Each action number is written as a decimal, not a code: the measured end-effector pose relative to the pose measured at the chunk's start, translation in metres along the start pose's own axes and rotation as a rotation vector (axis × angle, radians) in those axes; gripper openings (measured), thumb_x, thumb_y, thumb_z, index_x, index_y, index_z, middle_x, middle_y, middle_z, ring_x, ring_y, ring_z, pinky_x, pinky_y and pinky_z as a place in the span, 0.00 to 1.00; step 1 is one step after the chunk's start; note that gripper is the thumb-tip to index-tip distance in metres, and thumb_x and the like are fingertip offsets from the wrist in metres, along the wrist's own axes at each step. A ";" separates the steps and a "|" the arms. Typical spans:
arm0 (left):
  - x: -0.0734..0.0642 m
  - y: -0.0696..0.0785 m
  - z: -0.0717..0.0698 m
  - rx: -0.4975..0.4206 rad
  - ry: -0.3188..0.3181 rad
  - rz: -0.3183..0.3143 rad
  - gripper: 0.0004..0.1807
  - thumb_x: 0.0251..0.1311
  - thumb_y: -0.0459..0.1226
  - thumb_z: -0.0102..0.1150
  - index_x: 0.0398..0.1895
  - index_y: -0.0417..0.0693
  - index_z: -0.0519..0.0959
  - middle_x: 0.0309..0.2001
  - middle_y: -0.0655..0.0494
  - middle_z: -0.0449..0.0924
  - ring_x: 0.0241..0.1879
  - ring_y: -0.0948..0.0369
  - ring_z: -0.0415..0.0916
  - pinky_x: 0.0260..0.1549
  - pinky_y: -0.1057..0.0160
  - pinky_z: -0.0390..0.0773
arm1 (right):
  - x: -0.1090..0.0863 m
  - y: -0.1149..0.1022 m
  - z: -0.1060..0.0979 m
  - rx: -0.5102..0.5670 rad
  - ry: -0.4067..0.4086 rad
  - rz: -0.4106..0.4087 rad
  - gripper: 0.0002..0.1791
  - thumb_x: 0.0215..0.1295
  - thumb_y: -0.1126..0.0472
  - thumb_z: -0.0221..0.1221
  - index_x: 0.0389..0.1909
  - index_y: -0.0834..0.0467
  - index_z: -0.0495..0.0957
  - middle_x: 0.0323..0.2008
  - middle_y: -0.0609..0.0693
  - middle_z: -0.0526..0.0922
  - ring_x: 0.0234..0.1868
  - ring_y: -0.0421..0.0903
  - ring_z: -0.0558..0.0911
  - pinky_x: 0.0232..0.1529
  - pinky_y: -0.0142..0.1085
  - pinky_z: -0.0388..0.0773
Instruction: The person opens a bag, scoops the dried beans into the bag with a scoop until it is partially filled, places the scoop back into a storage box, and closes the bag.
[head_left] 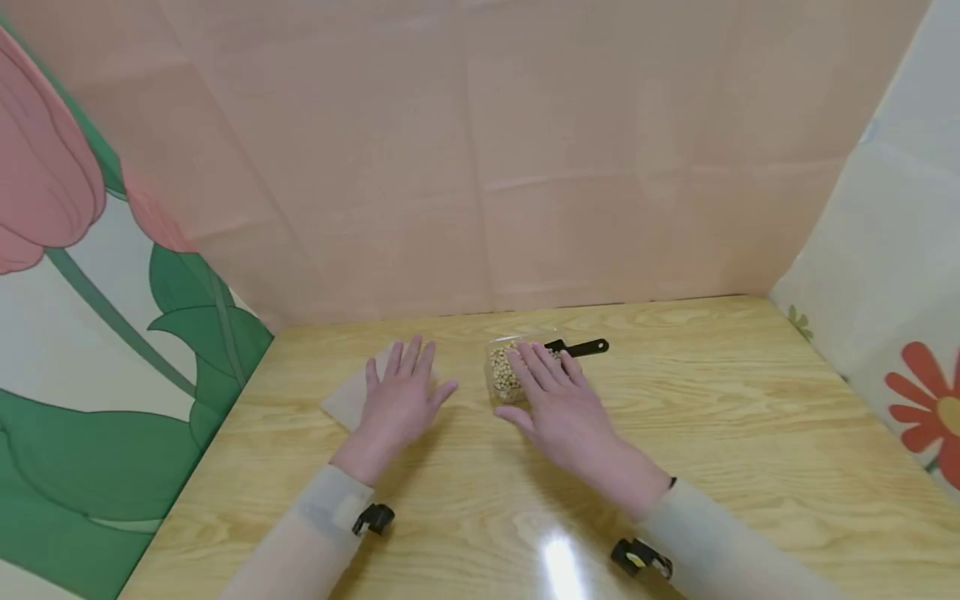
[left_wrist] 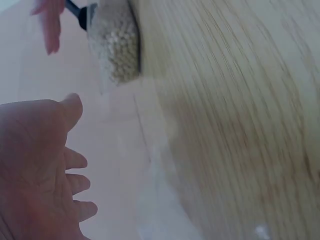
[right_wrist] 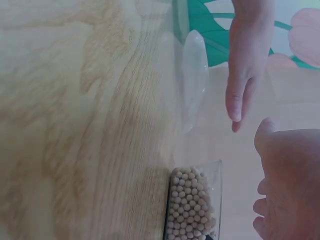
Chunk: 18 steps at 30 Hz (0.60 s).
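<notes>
1. While the left grip (head_left: 399,407) hovers, fingers spread, near a translucent whitish item (head_left: 347,402), the right grip (head_left: 567,412), likewise spread, hovers by the clear tub (right_wrist: 216,175).
2. Pale beads (head_left: 503,375) lie in the tub on the counter (head_left: 750,417); a black handle (head_left: 588,347) juts out.

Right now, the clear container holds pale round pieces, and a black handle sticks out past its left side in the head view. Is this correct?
Not fully: the black handle sticks out past the right side of the clear container, as the head view shows. The container does hold pale round pieces.
</notes>
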<state>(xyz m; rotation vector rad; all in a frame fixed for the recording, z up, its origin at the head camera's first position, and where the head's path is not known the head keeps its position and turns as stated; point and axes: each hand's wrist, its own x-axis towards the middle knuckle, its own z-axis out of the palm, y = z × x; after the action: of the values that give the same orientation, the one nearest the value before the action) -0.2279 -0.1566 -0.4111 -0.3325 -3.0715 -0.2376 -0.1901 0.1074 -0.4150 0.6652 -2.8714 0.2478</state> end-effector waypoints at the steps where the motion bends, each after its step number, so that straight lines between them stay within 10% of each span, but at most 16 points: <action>1: 0.001 -0.002 0.001 -0.002 0.001 -0.006 0.47 0.83 0.65 0.44 0.91 0.48 0.51 0.90 0.47 0.42 0.88 0.43 0.34 0.78 0.25 0.35 | 0.002 -0.001 0.001 -0.001 -0.002 0.001 0.48 0.85 0.29 0.45 0.90 0.56 0.50 0.89 0.54 0.45 0.89 0.56 0.47 0.85 0.58 0.39; 18: 0.014 -0.033 0.006 -0.052 -0.001 -0.090 0.47 0.83 0.62 0.50 0.90 0.43 0.54 0.89 0.40 0.46 0.87 0.37 0.41 0.76 0.21 0.39 | 0.025 -0.007 0.015 0.038 0.000 -0.011 0.48 0.84 0.28 0.43 0.91 0.54 0.47 0.89 0.54 0.46 0.89 0.56 0.46 0.85 0.59 0.41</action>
<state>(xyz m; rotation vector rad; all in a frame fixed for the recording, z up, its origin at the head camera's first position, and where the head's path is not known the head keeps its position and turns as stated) -0.2485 -0.1843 -0.4208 -0.1968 -3.0891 -0.3211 -0.2117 0.0876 -0.4235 0.6868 -2.8690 0.3011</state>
